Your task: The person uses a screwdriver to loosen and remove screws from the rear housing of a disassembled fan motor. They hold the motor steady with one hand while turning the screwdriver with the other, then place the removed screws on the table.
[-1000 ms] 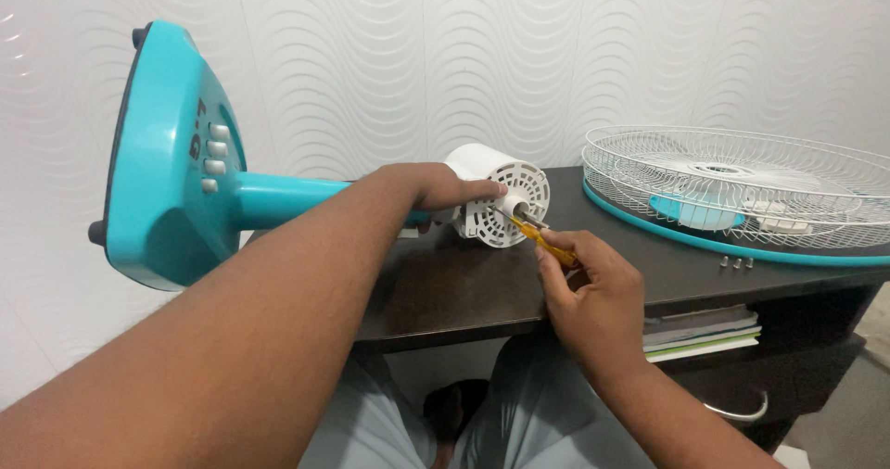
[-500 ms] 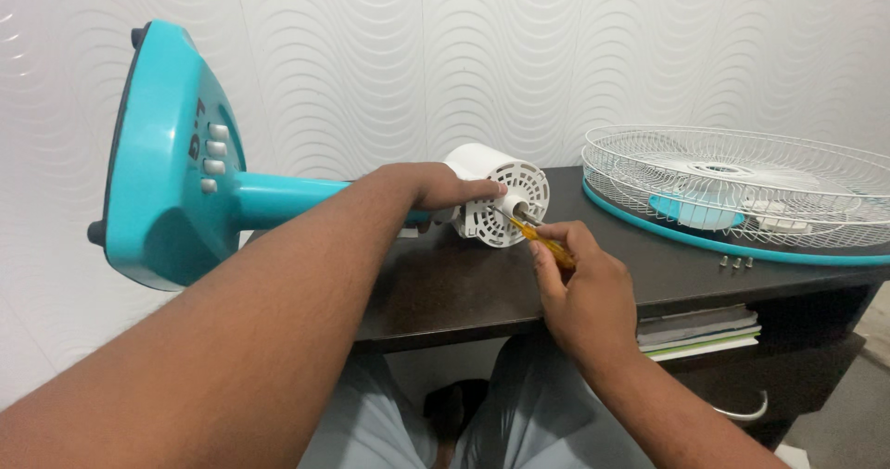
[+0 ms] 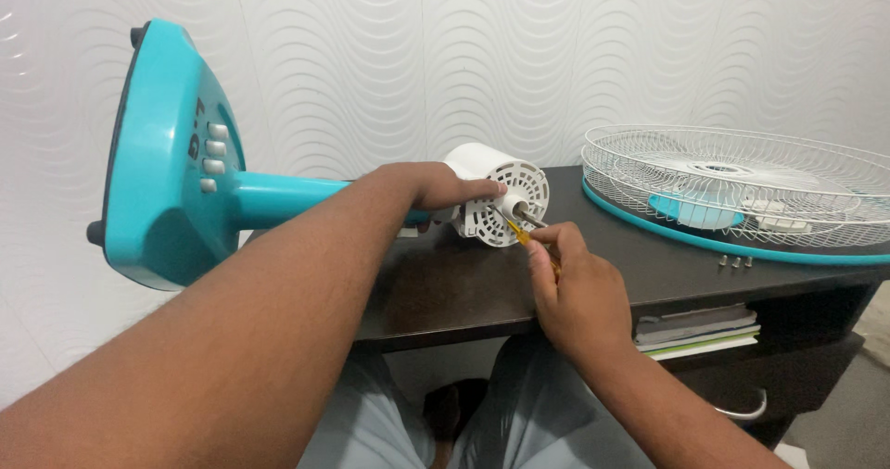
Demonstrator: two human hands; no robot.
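Note:
A teal fan stand [image 3: 171, 168] lies on its side, its base at the left and its neck running right to the white motor housing [image 3: 496, 191]. My left hand [image 3: 431, 191] grips the housing from the top and back. My right hand [image 3: 570, 288] holds a yellow-handled screwdriver [image 3: 524, 237], its tip at the front face of the housing just below the metal shaft. Most of the handle is hidden inside my fist.
A dark wooden table [image 3: 445, 284] carries the fan. White wire fan grilles with a teal rim [image 3: 732, 191] lie at the right, with three small screws [image 3: 735, 262] in front of them. Books [image 3: 695, 330] sit on a shelf under the tabletop. A white wavy wall stands behind.
My right hand has shifted slightly with the screwdriver at the motor face. My left hand and the fan have stayed put.

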